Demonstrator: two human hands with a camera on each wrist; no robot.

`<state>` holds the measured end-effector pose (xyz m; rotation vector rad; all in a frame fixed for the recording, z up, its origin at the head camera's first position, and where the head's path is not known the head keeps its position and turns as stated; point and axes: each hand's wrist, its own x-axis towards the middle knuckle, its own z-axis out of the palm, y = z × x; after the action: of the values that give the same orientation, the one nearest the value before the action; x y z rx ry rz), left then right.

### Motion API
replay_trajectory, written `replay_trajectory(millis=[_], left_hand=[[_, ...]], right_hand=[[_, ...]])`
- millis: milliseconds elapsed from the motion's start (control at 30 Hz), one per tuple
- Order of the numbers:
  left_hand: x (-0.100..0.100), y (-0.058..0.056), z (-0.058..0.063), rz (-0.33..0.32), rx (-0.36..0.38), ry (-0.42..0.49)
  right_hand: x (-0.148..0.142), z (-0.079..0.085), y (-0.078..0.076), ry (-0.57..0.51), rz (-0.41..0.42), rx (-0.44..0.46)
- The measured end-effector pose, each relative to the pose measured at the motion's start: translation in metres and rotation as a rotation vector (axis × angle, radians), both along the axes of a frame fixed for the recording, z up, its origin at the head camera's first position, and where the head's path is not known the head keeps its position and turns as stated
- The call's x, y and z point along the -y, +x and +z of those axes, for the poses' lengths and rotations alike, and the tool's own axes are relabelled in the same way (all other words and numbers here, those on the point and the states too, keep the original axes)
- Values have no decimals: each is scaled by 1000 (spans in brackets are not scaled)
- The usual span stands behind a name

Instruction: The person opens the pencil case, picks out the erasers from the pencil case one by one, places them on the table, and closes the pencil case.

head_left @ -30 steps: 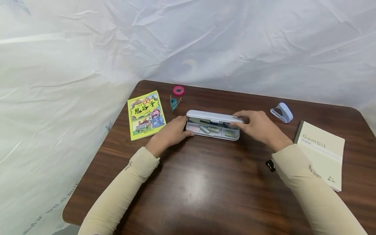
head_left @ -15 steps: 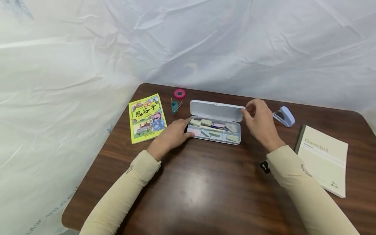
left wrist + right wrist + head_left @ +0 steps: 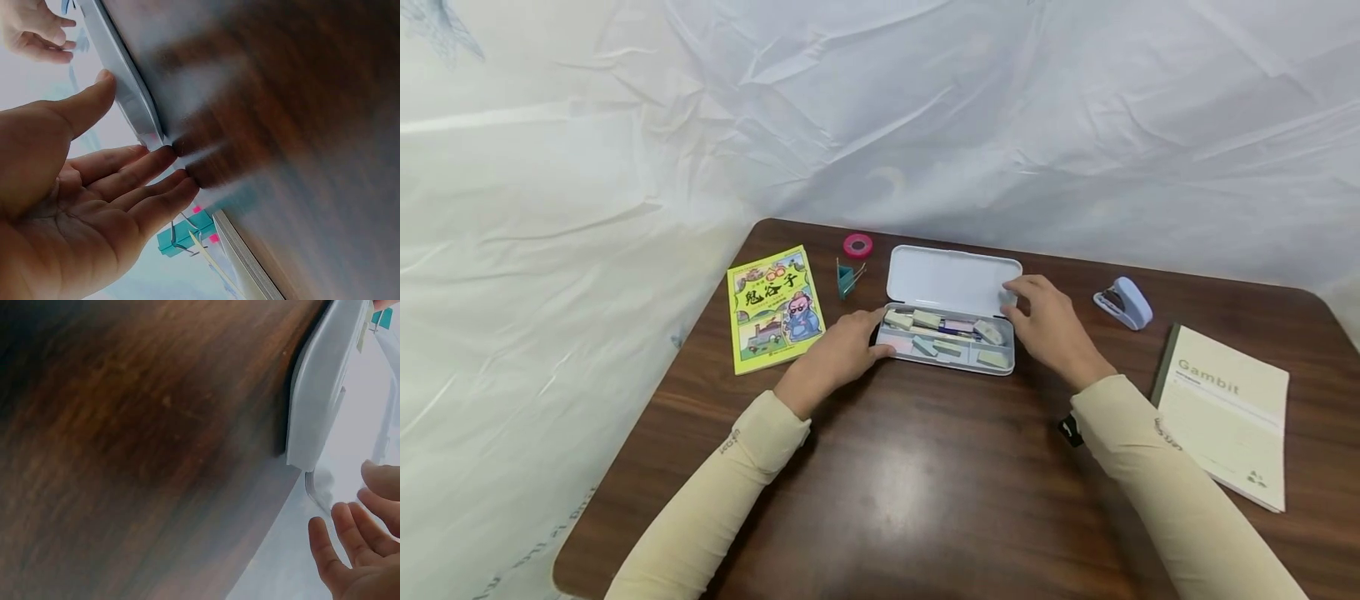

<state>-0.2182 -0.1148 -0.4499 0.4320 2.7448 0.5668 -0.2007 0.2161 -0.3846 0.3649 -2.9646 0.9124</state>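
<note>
A white pencil case [image 3: 955, 369] lies open at the middle of the table, its lid [image 3: 955, 279] folded back flat behind the base. Several pale erasers [image 3: 927, 319] and some pens [image 3: 958, 330] fill its compartments. My left hand [image 3: 842, 354] holds the left end of the base, thumb at the near wall and fingers along the end; the left wrist view shows the thumb [image 3: 94, 103] against the near wall. Over the lid's right edge is my right hand [image 3: 1048, 329], its fingers loosely spread, holding nothing in the right wrist view.
A yellow comic-style book [image 3: 777, 308] lies left, with a teal binder clip [image 3: 847, 280] and a pink tape roll [image 3: 857, 244] behind the left hand. On the right are a light blue stapler [image 3: 1126, 303] and a cream notebook [image 3: 1221, 417]. White sheeting [image 3: 925, 125] hangs behind the table.
The pencil case lid has swung from nearly closed, through upright, to folded back. My right hand has let go of the lid's right edge; my left hand has stayed at the left end.
</note>
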Motion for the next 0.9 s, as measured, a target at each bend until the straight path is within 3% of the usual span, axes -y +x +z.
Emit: replay_trajectory(millis=[267, 533, 700, 900], left_hand=[[-1, -1, -6, 0, 27, 8], [-5, 6, 2, 1, 10, 5], [-5, 6, 3, 7, -3, 12], [-2, 6, 5, 12, -29, -2]], right_hand=[[-4, -5, 2, 41, -1, 89], [-8, -3, 9, 27, -4, 58], [-13, -4, 23, -61, -20, 2], [-20, -13, 37, -188, -48, 126]])
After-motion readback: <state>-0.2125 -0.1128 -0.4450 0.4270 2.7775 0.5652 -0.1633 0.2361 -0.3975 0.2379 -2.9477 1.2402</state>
